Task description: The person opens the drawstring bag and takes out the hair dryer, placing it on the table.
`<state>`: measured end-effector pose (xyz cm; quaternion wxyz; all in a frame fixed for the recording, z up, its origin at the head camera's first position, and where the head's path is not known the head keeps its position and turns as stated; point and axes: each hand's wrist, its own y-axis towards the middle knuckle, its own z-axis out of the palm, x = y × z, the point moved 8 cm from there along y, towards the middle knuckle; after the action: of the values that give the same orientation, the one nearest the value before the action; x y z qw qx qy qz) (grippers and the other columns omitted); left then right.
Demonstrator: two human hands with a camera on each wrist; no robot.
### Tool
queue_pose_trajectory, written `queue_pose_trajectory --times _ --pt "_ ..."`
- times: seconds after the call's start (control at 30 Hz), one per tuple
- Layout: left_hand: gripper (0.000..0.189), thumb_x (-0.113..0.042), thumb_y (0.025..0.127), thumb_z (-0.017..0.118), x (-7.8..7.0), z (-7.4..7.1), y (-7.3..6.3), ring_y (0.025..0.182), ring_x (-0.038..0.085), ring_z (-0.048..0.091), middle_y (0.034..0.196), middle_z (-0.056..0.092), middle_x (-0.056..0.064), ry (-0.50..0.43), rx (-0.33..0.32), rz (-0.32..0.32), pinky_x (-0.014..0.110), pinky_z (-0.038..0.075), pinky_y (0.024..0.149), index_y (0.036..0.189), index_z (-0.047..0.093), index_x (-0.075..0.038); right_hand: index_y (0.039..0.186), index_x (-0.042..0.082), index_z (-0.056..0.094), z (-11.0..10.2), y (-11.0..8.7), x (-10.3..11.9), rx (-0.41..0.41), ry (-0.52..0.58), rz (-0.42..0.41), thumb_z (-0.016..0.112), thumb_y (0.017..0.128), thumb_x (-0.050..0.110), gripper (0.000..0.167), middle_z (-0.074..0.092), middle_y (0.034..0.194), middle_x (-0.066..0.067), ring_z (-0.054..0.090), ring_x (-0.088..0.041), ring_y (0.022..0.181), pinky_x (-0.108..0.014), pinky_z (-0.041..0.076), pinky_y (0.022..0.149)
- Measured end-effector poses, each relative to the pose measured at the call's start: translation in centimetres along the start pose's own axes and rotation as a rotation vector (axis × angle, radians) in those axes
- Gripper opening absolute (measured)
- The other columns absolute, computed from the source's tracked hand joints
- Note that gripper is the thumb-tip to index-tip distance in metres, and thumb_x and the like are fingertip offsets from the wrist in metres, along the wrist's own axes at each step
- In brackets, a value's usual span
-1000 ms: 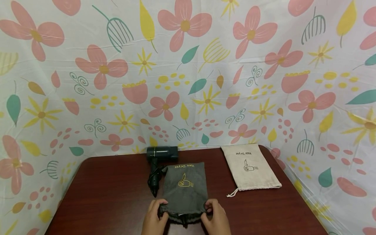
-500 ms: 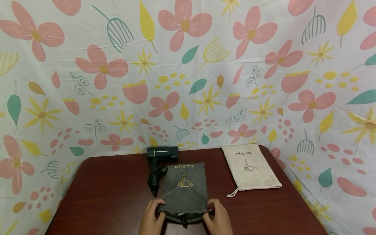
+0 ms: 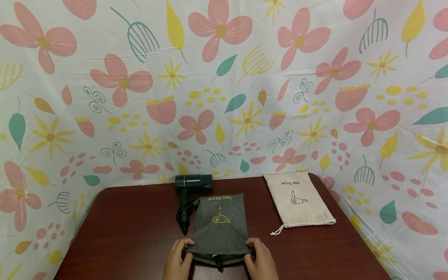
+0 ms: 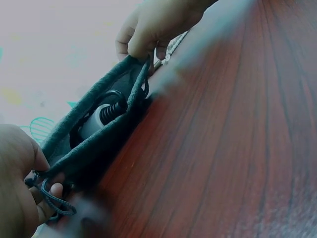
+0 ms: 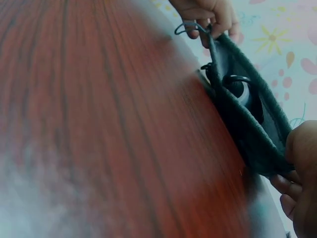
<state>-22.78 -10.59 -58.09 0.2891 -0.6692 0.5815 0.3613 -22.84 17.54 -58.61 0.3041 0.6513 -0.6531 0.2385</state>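
A dark grey drawstring pouch (image 3: 219, 227) lettered "Hair Dryer" lies on the table, its mouth facing me. My left hand (image 3: 177, 259) pinches the left corner of the mouth, and my right hand (image 3: 260, 259) pinches the right corner. Between them the rim (image 4: 94, 144) is stretched into a long slit. Inside, a light grey handle end (image 4: 94, 123) with a black ribbed cord sleeve (image 4: 111, 113) and looped cord shows; the rest is hidden by the cloth. A drawstring loop (image 4: 55, 201) hangs by my left fingers.
A dark green hair dryer (image 3: 190, 182) with its cord wrapped round the handle lies just left of the pouch. Farther right is a flat cream drawstring pouch (image 3: 301, 200). Floral cloth (image 3: 224, 97) hangs behind the brown wooden table (image 3: 119, 233).
My hands have moved slightly apart, drawing the pouch's mouth wider and straighter. The pouch body, the green hair dryer and the cream pouch stay in place.
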Motion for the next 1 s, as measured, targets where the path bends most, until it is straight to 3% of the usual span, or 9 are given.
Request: queue_pose_trajectory --times 0.27,0.53,1.0 --pt "0.029 -0.005 0.093 0.056 0.32 -0.14 0.03 0.089 0.007 0.054 0.11 0.063 -0.005 -0.031 0.039 -0.038 0.022 0.045 0.074 0.108 0.065 -0.027 0.109 0.02 0.062 -0.29 0.04 -0.2 -0.042 -0.081 -0.05 0.066 0.085 0.005 0.029 0.067 0.1 0.008 0.058 -0.005 0.085 -0.035 0.049 0.078" --pt "0.031 -0.003 0.092 0.056 0.44 -0.17 0.24 0.103 0.01 0.059 0.108 0.063 -0.009 -0.03 0.027 -0.025 0.027 0.049 0.083 0.106 0.065 -0.029 0.108 0.02 0.064 -0.67 0.05 -0.04 -0.076 -0.101 -0.076 0.066 0.084 0.005 0.029 0.068 0.097 0.009 0.057 -0.005 0.084 -0.033 0.046 0.078" --pt "0.031 -0.003 0.089 0.059 0.34 0.12 0.25 0.101 0.011 0.06 0.109 0.062 -0.007 -0.028 0.028 -0.012 0.025 0.049 0.081 0.109 0.064 -0.027 0.112 0.017 0.061 0.25 0.16 -0.3 0.039 0.025 -0.011 0.065 0.087 0.007 0.028 0.063 0.099 0.002 0.049 -0.001 0.077 -0.028 0.043 0.071"
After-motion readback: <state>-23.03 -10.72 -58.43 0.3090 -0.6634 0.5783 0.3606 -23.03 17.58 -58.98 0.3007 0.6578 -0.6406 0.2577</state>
